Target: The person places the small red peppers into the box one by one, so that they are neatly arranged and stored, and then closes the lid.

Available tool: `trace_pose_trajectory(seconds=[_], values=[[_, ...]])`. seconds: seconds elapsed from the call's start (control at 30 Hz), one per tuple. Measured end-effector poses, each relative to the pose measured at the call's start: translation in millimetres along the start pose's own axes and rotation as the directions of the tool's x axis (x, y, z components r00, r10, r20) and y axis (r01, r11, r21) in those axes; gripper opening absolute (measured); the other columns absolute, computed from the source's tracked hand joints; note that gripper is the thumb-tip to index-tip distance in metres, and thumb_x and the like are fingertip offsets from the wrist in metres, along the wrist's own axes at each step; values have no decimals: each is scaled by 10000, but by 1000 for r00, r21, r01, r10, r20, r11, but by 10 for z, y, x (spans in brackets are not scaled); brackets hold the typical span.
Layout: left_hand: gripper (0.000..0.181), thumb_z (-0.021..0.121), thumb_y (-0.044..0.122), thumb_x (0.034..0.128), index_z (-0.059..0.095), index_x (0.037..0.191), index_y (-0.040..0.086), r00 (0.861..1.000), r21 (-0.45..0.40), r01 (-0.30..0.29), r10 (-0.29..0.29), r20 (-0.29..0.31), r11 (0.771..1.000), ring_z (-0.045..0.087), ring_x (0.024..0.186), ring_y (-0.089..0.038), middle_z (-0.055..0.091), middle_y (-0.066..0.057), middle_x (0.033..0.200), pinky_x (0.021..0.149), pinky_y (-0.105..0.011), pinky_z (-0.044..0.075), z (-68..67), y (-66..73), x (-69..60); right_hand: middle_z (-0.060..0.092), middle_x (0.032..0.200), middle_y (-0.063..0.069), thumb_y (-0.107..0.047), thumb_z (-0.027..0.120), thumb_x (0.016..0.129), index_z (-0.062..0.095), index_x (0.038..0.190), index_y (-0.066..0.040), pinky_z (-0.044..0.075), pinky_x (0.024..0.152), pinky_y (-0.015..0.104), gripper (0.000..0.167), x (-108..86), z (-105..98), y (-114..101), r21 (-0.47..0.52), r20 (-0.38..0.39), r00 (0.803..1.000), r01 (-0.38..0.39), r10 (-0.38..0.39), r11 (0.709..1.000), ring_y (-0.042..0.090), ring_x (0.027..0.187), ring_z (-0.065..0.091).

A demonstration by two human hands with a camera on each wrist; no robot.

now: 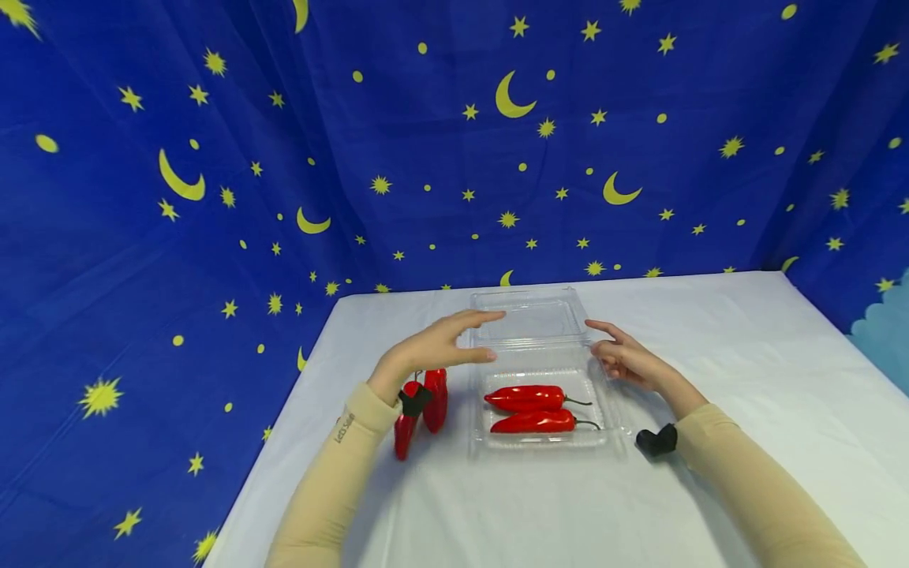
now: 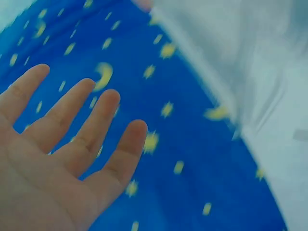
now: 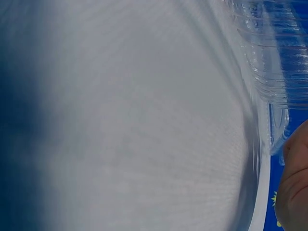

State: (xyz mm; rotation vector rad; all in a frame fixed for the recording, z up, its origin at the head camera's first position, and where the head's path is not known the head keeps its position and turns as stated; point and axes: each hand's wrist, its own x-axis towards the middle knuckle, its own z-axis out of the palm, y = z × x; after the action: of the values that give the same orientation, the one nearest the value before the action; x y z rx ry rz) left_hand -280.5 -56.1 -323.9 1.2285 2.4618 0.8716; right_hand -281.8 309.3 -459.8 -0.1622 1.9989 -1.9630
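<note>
A clear plastic container lies with its lid folded back on the white table. Two red peppers rest side by side in its tray. Over the container's left side, the left hand holds nothing; its fingers are extended and spread, as the left wrist view also shows. At the container's right edge is the right hand, index finger extended and the others bent; whether it touches the plastic I cannot tell. The right wrist view catches part of that hand below ribbed clear plastic.
More red peppers lie left of the container, partly behind the left wrist. A blue cloth with yellow stars and moons hangs behind and left of the white table. Black straps are on both wrists.
</note>
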Motion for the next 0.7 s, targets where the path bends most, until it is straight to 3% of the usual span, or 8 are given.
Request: trace_pose_trajectory(seconds=[0.13, 0.23, 0.33, 0.5, 0.7], values=[[670, 643, 352, 895, 338, 1479, 227, 985, -33, 42, -47, -167, 999, 354, 1298, -252, 338, -17, 1478, 1024, -501, 325, -315, -15, -285, 381, 609, -46, -50, 451, 932, 124, 1511, -149, 352, 476, 203, 672, -4, -1, -3, -2, 0, 1000, -6, 6, 1000, 79, 530, 385], [649, 636, 301, 909, 339, 1477, 200, 958, -78, 62, -82, -275, 995, 348, 1302, -267, 335, -41, 1479, 1039, -505, 299, -495, -66, -520, 376, 601, -42, -42, 445, 938, 121, 1513, -153, 353, 476, 206, 670, -16, -3, -17, 6, 3, 1000, -7, 7, 1000, 84, 527, 387], [639, 631, 275, 915, 337, 1476, 182, 929, -106, 88, -121, -351, 990, 359, 1297, -281, 349, -66, 1470, 1043, -509, 287, -591, -148, -752, 380, 598, -40, -46, 451, 941, 125, 1513, -153, 355, 474, 206, 667, -26, 0, -28, 11, 3, 1000, -6, 6, 1000, 84, 519, 391], [661, 620, 343, 914, 315, 1484, 205, 888, -138, 216, -254, -384, 966, 385, 1282, -328, 380, -114, 1443, 1018, -545, 312, -558, -303, -1113, 398, 615, -37, -59, 461, 944, 102, 1516, -135, 361, 476, 205, 679, -26, -5, -29, 4, 10, 1000, -7, 7, 1000, 80, 518, 395], [717, 617, 380, 908, 274, 1497, 159, 844, -158, 342, -377, -383, 926, 409, 1246, -407, 378, -203, 1422, 969, -574, 357, -332, -518, -1459, 392, 615, -34, -69, 470, 937, 105, 1516, -138, 359, 472, 205, 688, -26, 10, -20, 6, 5, 1000, -10, 10, 1000, 77, 519, 391]])
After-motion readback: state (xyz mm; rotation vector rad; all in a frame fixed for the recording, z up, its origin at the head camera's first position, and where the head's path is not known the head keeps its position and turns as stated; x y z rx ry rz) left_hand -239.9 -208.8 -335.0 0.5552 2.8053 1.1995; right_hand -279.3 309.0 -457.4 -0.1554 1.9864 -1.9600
